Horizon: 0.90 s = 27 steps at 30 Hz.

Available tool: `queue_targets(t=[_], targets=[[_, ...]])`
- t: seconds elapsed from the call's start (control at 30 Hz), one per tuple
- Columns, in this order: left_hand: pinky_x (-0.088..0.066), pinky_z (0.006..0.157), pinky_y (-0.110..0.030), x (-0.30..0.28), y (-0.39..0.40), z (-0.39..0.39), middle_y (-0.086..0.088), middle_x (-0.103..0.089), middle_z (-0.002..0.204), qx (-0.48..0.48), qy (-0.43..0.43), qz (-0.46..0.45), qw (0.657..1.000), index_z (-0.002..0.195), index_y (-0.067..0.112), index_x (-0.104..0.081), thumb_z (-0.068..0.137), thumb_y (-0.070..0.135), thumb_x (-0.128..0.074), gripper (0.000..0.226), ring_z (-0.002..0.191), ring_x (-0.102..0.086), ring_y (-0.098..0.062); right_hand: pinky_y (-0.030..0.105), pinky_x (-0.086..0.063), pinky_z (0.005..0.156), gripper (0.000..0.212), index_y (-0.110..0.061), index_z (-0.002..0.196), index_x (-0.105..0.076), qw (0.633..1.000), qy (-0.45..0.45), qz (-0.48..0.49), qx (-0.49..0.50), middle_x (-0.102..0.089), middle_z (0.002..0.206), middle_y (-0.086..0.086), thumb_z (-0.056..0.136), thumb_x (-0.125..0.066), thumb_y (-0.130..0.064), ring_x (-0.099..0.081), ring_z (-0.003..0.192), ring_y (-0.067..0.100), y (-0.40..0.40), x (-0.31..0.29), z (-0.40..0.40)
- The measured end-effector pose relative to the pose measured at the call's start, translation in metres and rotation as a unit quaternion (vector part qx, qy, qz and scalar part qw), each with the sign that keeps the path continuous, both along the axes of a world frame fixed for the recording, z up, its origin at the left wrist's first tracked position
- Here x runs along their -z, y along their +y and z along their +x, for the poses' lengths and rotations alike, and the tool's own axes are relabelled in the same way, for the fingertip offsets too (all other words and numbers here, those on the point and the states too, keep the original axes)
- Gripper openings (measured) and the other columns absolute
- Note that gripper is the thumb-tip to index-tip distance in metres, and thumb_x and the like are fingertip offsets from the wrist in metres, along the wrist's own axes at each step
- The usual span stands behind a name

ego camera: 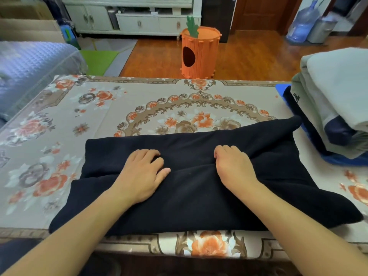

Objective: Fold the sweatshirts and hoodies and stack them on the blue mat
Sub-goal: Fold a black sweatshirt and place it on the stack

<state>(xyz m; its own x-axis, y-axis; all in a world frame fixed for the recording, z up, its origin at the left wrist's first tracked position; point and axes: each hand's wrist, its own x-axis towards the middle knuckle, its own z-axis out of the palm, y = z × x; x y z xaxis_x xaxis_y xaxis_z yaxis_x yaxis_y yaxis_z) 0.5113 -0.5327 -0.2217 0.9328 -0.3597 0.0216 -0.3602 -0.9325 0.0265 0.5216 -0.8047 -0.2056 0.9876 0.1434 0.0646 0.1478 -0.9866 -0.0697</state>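
Note:
A black sweatshirt (191,196) lies partly folded across the near half of the table, with a raised crease running across its middle. My left hand (141,174) rests on it left of centre, fingers curled into the fabric at the crease. My right hand (233,166) sits right of centre, fingers curled and gripping the same fold. At the right edge a stack of folded garments (334,100), pale green and grey over dark ones, stands on the blue mat (350,159), of which only edges show.
The table wears a floral cloth (99,108) in beige and orange. An orange carrot-shaped bin (199,52) stands on the wooden floor beyond. A blue quilted sofa (29,70) lies at the left; water jugs (302,22) stand far right.

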Motion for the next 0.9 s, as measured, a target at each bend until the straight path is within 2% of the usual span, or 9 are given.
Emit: queue_targets(t=[0.1, 0.2, 0.27, 0.33, 0.4, 0.57, 0.67, 0.77, 0.9], targets=[[-0.010, 0.122, -0.054, 0.012, 0.023, -0.016, 0.003, -0.036, 0.159, -0.123, 0.006, -0.054, 0.991, 0.108, 0.028, -0.054, 0.105, 0.051, -0.024, 0.038, 0.151, -0.022, -0.023, 0.034, -0.037, 0.072, 0.026, -0.020, 0.117, -0.052, 1.000, -0.014, -0.015, 0.010, -0.056, 0.110, 0.001, 0.093, -0.052, -0.009, -0.046, 0.092, 0.022, 0.006, -0.002, -0.004], [-0.010, 0.125, -0.042, 0.013, 0.040, -0.022, 0.001, -0.032, 0.162, -0.177, 0.024, -0.198, 0.964, 0.108, 0.029, -0.051, 0.105, 0.042, -0.033, 0.022, 0.152, -0.022, -0.020, 0.037, -0.037, 0.073, 0.030, -0.016, 0.114, -0.058, 0.998, -0.067, -0.016, -0.005, -0.057, 0.107, 0.005, 0.086, -0.059, -0.005, -0.050, 0.094, 0.027, 0.013, 0.007, -0.009], [-0.012, 0.121, -0.031, 0.005, 0.048, -0.022, 0.003, -0.035, 0.160, -0.168, 0.043, -0.248, 0.953, 0.126, 0.027, -0.052, 0.105, 0.041, -0.036, 0.030, 0.147, -0.031, -0.018, 0.038, -0.037, 0.076, 0.022, -0.018, 0.107, -0.064, 0.993, -0.097, 0.059, -0.019, -0.058, 0.100, 0.000, 0.091, -0.054, -0.008, -0.051, 0.091, 0.025, 0.009, 0.018, -0.011], [-0.014, 0.121, -0.032, -0.002, 0.060, -0.024, 0.007, -0.030, 0.163, -0.118, 0.064, -0.178, 0.975, 0.146, 0.031, -0.042, 0.105, 0.049, -0.033, 0.045, 0.149, -0.029, -0.017, 0.039, -0.040, 0.081, 0.017, -0.023, 0.101, -0.066, 0.985, -0.094, 0.146, -0.010, -0.059, 0.096, -0.005, 0.099, -0.049, -0.023, -0.051, 0.090, 0.020, 0.003, 0.022, -0.008], [-0.016, 0.124, -0.042, -0.005, 0.078, -0.029, 0.010, -0.029, 0.162, -0.091, 0.051, -0.068, 0.992, 0.152, 0.039, -0.032, 0.103, 0.059, -0.022, 0.054, 0.150, -0.026, -0.017, 0.038, -0.041, 0.081, 0.024, -0.026, 0.089, -0.065, 0.987, -0.081, 0.136, -0.019, -0.055, 0.089, -0.009, 0.098, -0.050, -0.043, -0.047, 0.087, 0.015, 0.002, 0.022, -0.008], [-0.035, 0.103, -0.027, -0.006, 0.133, -0.045, 0.010, -0.048, 0.134, -0.120, 0.045, -0.144, 0.981, 0.124, 0.032, -0.052, 0.099, 0.059, -0.041, 0.039, 0.125, -0.046, -0.014, 0.037, -0.038, 0.079, 0.032, -0.027, 0.076, -0.061, 0.986, -0.059, 0.149, -0.047, -0.051, 0.084, -0.012, 0.091, -0.052, -0.055, -0.045, 0.086, 0.012, 0.000, 0.019, -0.009], [-0.041, 0.088, -0.031, -0.012, 0.140, -0.044, 0.012, -0.052, 0.114, -0.114, 0.032, -0.099, 0.988, 0.116, 0.036, -0.051, 0.097, 0.055, -0.048, 0.026, 0.101, -0.052, -0.012, 0.037, -0.037, 0.080, 0.033, -0.028, 0.075, -0.058, 0.985, -0.049, 0.160, -0.046, -0.050, 0.084, -0.013, 0.091, -0.050, -0.056, -0.044, 0.086, 0.011, -0.001, 0.018, -0.008], [-0.043, 0.083, -0.038, -0.027, 0.135, -0.035, 0.019, -0.051, 0.089, -0.063, 0.028, -0.039, 0.997, 0.092, 0.040, -0.047, 0.098, 0.059, -0.033, 0.025, 0.082, -0.051, -0.008, 0.037, -0.038, 0.077, 0.040, -0.025, 0.073, -0.055, 0.981, -0.070, 0.178, -0.040, -0.050, 0.081, -0.011, 0.096, -0.042, -0.055, -0.044, 0.082, 0.012, -0.002, 0.022, -0.009], [-0.038, 0.080, -0.042, -0.035, 0.139, -0.016, 0.005, -0.052, 0.096, -0.075, -0.090, -0.059, 0.991, 0.089, 0.025, -0.059, 0.102, 0.039, -0.039, 0.028, 0.087, -0.049, -0.021, 0.042, -0.044, 0.071, 0.046, -0.019, 0.071, -0.055, 0.973, -0.094, 0.209, -0.012, -0.050, 0.075, -0.008, 0.099, -0.037, -0.051, -0.045, 0.075, 0.015, -0.005, 0.024, -0.008]])
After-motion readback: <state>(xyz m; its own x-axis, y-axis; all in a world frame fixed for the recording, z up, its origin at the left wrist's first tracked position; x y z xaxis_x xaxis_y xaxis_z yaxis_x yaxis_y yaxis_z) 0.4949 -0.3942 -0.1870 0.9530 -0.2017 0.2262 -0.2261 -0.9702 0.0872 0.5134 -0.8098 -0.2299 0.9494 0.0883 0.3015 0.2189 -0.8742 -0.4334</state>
